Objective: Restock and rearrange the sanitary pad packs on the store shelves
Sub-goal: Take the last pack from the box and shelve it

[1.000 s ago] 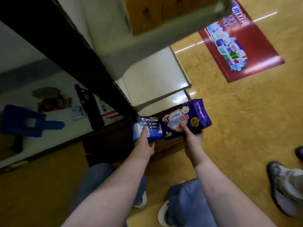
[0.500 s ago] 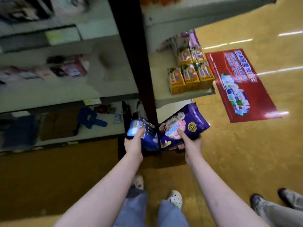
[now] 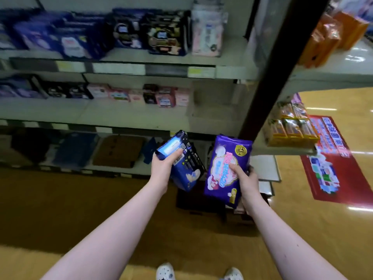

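Observation:
My left hand [image 3: 162,168] grips a dark blue sanitary pad pack [image 3: 182,158], held tilted in front of the lowest shelf. My right hand [image 3: 245,178] holds a purple pad pack [image 3: 228,168] with pink lettering, thumb across its front, fingers behind. The two packs are side by side and a little apart. The top shelf [image 3: 129,67] carries several blue, black and pink packs. The middle shelf [image 3: 90,114] holds a row of small black and pink packs, with bare room at its right end.
A dark upright post [image 3: 268,77] splits this shelving from an end unit with orange and yellow boxes [image 3: 290,128]. A dark box [image 3: 201,201] sits on the floor under my hands. A red floor mat [image 3: 335,162] lies to the right.
I have stood up: the view rose from the floor and low shelf to the stocked shelves. Both hands lifted their packs, which now stand more upright and further apart.

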Demonstrator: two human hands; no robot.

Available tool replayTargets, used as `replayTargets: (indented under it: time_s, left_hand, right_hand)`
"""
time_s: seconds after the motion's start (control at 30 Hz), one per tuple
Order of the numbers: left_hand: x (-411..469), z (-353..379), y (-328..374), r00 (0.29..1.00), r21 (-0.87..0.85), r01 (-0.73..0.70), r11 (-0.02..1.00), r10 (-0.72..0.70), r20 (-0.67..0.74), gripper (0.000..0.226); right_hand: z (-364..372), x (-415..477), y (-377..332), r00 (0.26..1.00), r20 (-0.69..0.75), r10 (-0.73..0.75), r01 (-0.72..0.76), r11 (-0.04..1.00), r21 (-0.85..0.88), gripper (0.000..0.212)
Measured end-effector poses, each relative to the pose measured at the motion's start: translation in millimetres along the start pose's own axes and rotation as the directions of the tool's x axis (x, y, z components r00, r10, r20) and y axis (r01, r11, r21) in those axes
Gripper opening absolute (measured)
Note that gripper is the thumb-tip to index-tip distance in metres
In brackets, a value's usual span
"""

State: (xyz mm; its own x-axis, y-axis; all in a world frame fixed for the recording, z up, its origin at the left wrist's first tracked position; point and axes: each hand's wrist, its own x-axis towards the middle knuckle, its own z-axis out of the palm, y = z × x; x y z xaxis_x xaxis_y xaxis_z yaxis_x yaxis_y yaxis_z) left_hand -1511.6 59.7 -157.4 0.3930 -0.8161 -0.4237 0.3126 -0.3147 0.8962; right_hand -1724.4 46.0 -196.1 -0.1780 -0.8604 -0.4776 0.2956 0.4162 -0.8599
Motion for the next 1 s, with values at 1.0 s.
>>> replayTargets:
  time_s: [1.0]
  left_hand:
    - [18.9,-316.4,98.3,0.98,-0.415,-0.023,0.91,-0.061,-0.189,0.059]
  right_hand:
    - [347.0,-109.3,-1.2,0.735,0.674,0.069,0.134,0.96,-0.244,0.093]
